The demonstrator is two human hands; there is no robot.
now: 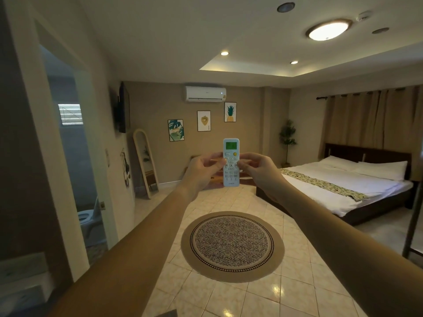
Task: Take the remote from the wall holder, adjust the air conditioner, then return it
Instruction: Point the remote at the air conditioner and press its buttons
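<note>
I hold a white remote point(231, 154) upright at arm's length, its green lit screen on top and a yellow button below it. My left hand point(201, 171) grips its left side, thumb resting on the buttons. My right hand point(258, 169) pinches its right side, thumb on the keypad. The remote points toward the white air conditioner point(205, 93) mounted high on the far wall, straight ahead. No wall holder is in view.
A round woven rug point(232, 247) lies on the tiled floor below my arms. A bed point(343, 186) stands at the right. An open doorway point(73, 156) to a bathroom is at the left, a leaning mirror point(146, 165) beyond it.
</note>
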